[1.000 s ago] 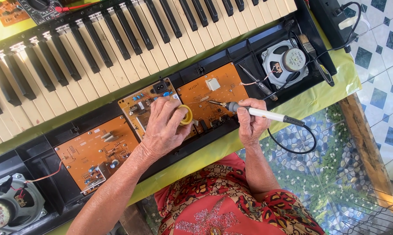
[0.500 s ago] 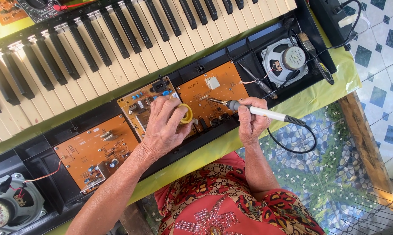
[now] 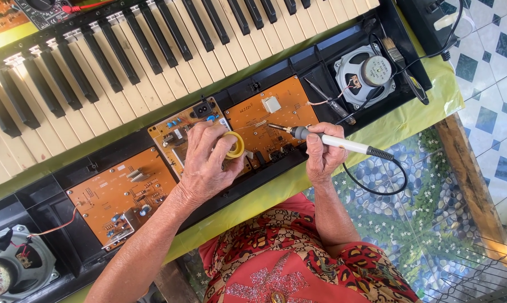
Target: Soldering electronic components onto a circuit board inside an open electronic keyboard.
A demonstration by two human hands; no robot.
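My left hand [image 3: 208,160] grips a small yellow spool of solder [image 3: 236,145], with a thin strand running toward the middle orange circuit board [image 3: 273,120]. In my right hand [image 3: 324,154] is a white soldering iron [image 3: 343,143], its metal tip pointing left and resting just over that board. An opened electronic keyboard [image 3: 118,73] lies across the table, and its black case [image 3: 79,174] shows the boards inside.
Another orange circuit board [image 3: 121,196] sits to the left, with one speaker [image 3: 12,269] at the lower left and a second speaker [image 3: 365,73] at the upper right. A yellow-green cloth [image 3: 416,109] covers the table. The iron's black cord [image 3: 388,179] loops off the edge over a patterned floor.
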